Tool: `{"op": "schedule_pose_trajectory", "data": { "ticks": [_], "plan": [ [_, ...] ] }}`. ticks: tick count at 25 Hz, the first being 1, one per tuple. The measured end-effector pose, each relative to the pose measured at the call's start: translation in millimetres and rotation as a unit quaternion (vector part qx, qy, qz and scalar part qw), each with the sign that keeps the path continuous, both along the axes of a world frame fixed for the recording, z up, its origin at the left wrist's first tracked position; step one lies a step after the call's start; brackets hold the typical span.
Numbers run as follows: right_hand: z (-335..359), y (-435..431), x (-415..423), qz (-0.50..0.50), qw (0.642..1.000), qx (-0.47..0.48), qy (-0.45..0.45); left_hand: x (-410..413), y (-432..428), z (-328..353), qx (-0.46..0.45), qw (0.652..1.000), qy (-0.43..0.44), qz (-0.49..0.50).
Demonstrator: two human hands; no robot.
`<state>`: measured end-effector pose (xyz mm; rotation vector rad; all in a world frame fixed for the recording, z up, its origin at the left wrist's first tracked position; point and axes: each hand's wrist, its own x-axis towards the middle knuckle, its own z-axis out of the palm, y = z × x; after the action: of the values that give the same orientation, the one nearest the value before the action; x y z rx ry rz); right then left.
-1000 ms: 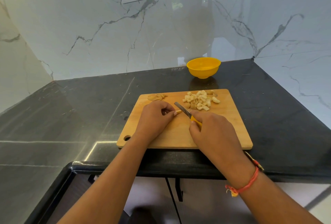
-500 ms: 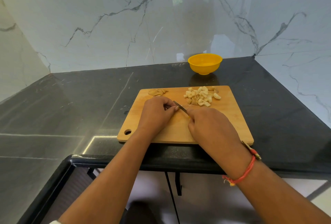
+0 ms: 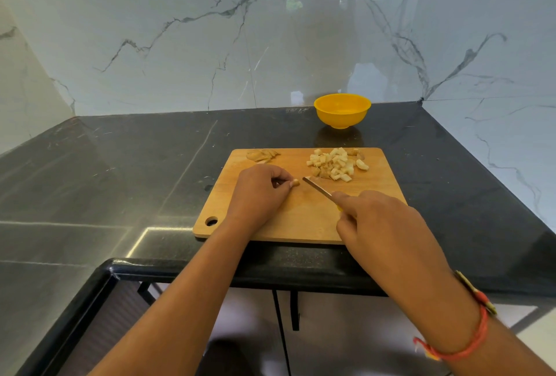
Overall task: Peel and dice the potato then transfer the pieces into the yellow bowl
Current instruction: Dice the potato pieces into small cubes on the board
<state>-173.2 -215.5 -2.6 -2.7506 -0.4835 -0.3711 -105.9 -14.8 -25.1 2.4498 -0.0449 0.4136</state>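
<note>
Here I see the left hand (image 3: 258,192) pinching a small potato piece (image 3: 296,182) mid-board (image 3: 301,225), the right hand (image 3: 382,225) curled round the knife (image 3: 317,187) just beside it, the diced pile (image 3: 335,165) at one o'clock, the yellow bowl (image 3: 342,110) beyond at twelve.

The scene is bright and evenly lit by soft, diffuse light. No hard shadows fall on the cutting board (image 3: 304,219), only a thin dark band under its near edge. Left of the board, the polished black countertop (image 3: 90,171) carries a white L-shaped glare line, and behind the board it mirrors the yellow bowl (image 3: 342,110). The glossy marble wall (image 3: 150,44) behind the board shows pale reflections. Around the board the picture is sharp; far from it, straight edges bend from the wide lens.
</note>
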Motion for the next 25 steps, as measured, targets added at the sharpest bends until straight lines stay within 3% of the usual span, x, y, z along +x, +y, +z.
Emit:
{"op": "schedule_pose_trajectory", "data": {
  "ticks": [15,25],
  "plan": [
    [-8,38,24,0.018,0.997,0.067,-0.023,-2,5,-2,-0.065,0.998,-0.019,0.013],
    [-3,16,11,0.026,0.999,-0.011,0.029,-2,3,-3,-0.074,0.996,-0.028,0.029]
  ]
}}
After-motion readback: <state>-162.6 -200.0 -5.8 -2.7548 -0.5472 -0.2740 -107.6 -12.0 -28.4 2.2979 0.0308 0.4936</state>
